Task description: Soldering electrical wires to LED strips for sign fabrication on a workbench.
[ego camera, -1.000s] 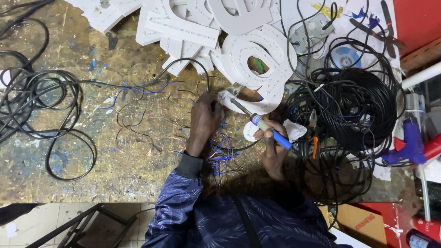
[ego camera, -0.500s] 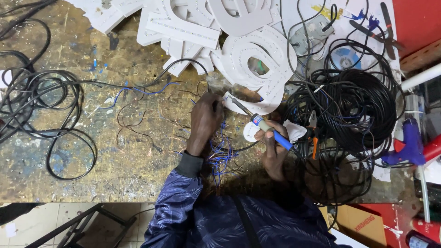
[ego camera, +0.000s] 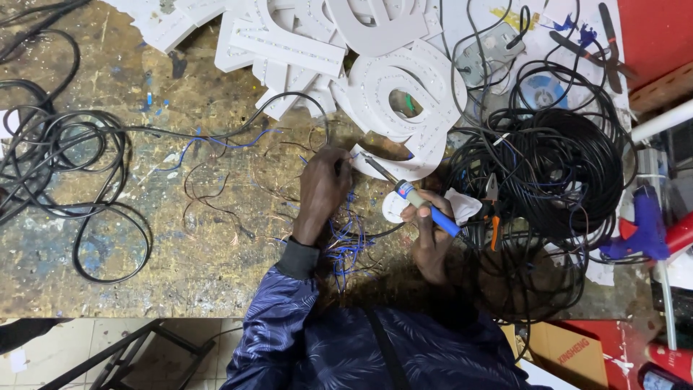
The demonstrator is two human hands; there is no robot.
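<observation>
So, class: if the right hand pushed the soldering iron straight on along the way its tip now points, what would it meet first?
The right hand holds the soldering iron aimed up and to the left. Straight ahead, its tip would most likely meet the white round letter piece first, just beside the left hand, though height above the piece is unclear.

Garment: dark navy jacket with a pale leaf-like print
Left sleeve (ego camera: 285, 321): long, ending in a dark grey ribbed cuff
Strap: dark band running diagonally across the chest
Hands: left hand (ego camera: 323, 189) and right hand (ego camera: 431, 224) bare, ungloved

Blue-handled soldering iron (ego camera: 419, 204) — white letters (ego camera: 404, 90) — black cable coil (ego camera: 548, 173) — blue leaf-patterned sleeve (ego camera: 278, 318).
</observation>
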